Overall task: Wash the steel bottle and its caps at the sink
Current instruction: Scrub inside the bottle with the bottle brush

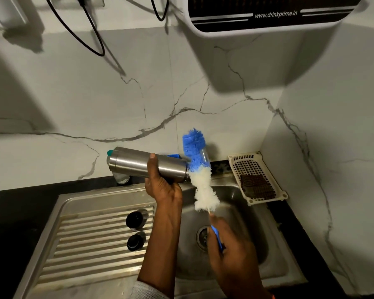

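Centre frame, the left hand [160, 186] has its grip clamped round the steel bottle [138, 165], held sideways above the sink [235, 212]. The right hand [227, 244] grips the bottle brush [200, 175], bristles at the bottle's mouth. Two caps [135, 230] sit on the drainboard, lower left.

Your left hand [160, 186] hides the steel bottle [138, 167]'s underside, and its mouth sits behind the brush [200, 169]. The purifier [268, 14] is cut off at the top edge.
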